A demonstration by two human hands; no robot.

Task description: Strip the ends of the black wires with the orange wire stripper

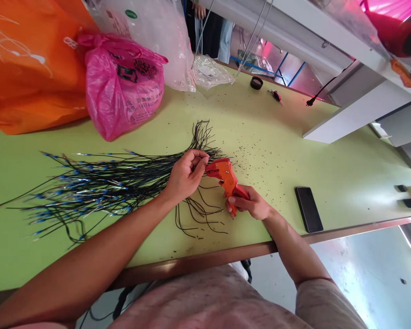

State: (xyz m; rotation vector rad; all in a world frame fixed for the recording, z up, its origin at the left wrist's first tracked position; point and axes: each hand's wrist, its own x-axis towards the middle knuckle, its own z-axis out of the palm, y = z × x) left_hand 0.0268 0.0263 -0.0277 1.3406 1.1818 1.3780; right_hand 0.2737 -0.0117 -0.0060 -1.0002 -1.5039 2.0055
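Observation:
My right hand (248, 203) is wrapped round the handles of an orange and red wire stripper (228, 176). Its jaws point left, close to the fingertips of my left hand (188, 171). Those fingers are closed in a pinch on a thin black wire, mostly hidden by the hand. Under and beside my left hand lies a large bundle of black wires (144, 167), with blue pieces near their left ends. Several loose black wire ends curve over the green tabletop (150, 249) below the stripper.
Small dark scraps (246, 157) are scattered right of the stripper. A black phone (308, 209) lies near the front edge. Pink (123, 87), orange (30, 68) and clear (154, 41) bags stand at the back left. A black tape roll (256, 82) and keys (276, 96) lie farther back, near a white upright (356, 109).

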